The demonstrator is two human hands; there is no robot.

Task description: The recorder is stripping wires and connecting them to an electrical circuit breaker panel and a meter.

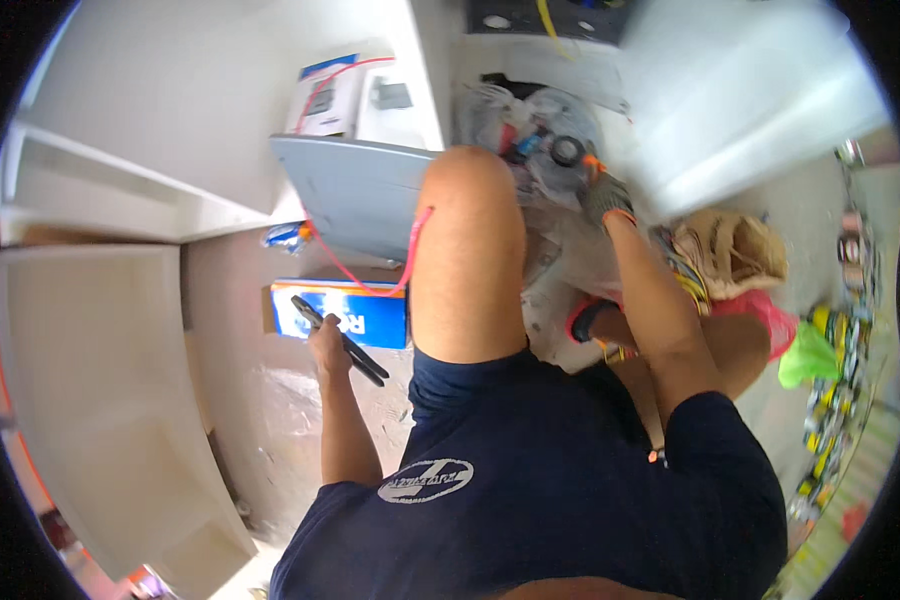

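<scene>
My left hand [328, 345] is closed around a long black tool [355, 355] with a forked lower end; its exact kind cannot be made out. Below it lies a blue and white cardboard box [385, 312] with an orange edge. Reaching forward, my right hand [607, 196] wears a dark grey glove with an orange cuff. It is at the right side of a clear plastic bag [540, 135] of mixed small items, close to a round black part [567, 151]. Something orange [594, 164] shows at its fingertips, which are blurred, so a grip cannot be confirmed.
A grey panel [355, 190] with a red cord [410, 255] leans by my raised knee. White cabinet carcasses [200, 120] stand at left, with another white unit [80, 400] nearer. A white door [750, 100] is at right. A beige bag [740, 250] and several cans [835, 390] line the right.
</scene>
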